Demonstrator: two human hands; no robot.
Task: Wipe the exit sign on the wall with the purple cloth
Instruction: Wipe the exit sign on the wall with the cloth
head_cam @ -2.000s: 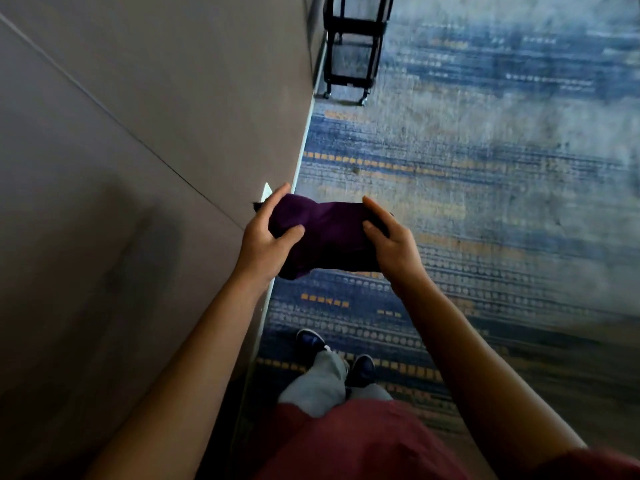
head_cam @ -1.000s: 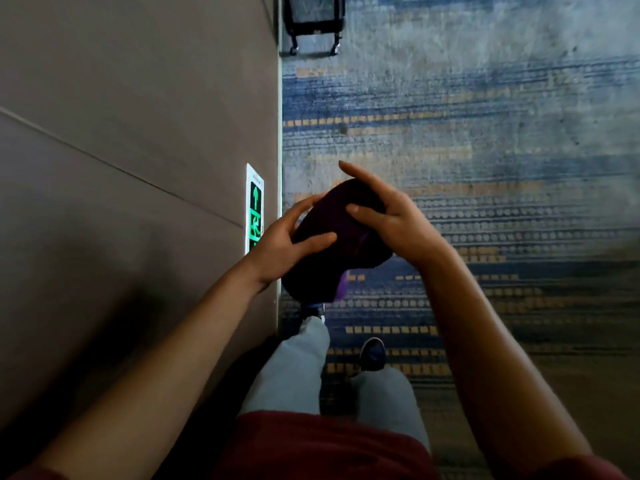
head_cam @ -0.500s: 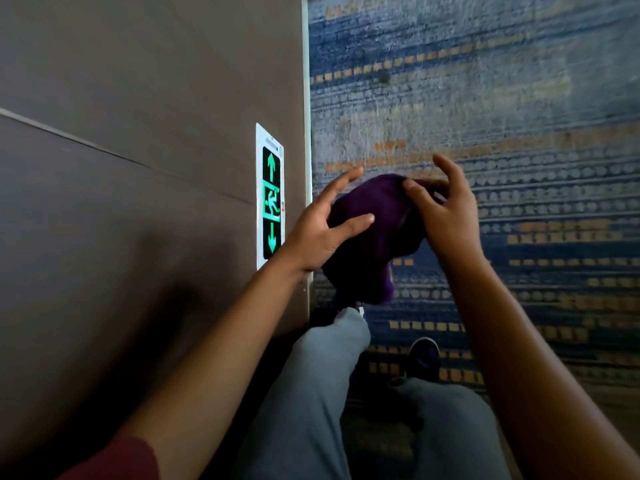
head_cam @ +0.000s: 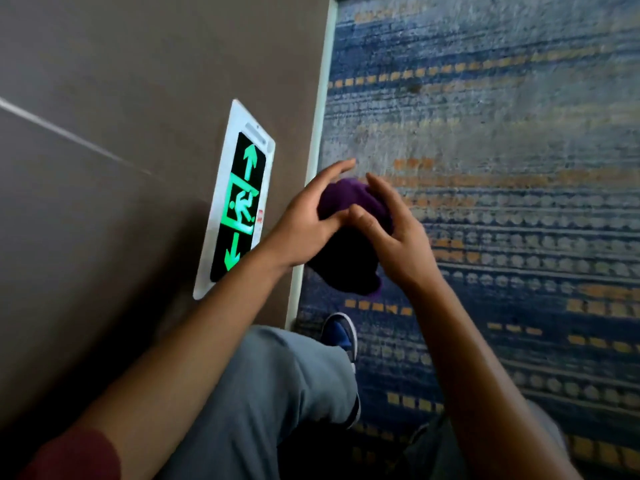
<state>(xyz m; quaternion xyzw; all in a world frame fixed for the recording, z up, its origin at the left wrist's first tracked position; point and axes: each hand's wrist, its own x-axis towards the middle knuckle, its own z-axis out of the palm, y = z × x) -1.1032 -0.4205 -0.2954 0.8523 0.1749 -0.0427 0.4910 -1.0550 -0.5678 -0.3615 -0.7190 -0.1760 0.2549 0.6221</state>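
Purple cloth (head_cam: pixel 346 206) sits bunched between both hands, above the carpet and just clear of the wall's base. At its nine o'clock the left hand (head_cam: pixel 304 226) cups the bundle, thumb pressed across its front and fingers stretched loosely over the top. At its three o'clock the right hand (head_cam: pixel 391 237) clasps the other side, thumb meeting the left thumb and fingers half spread. A dark fold of fabric hangs below the palms toward six o'clock. Further toward nine o'clock, the exit sign (head_cam: pixel 239 199) glows green on the brown wall (head_cam: pixel 104 81), apart from the cloth. Patterned blue carpet (head_cam: pixel 502 133) fills the three o'clock side; a grey-trousered knee (head_cam: pixel 270 382) and a blue shoe (head_cam: pixel 341 336) lie toward six o'clock.
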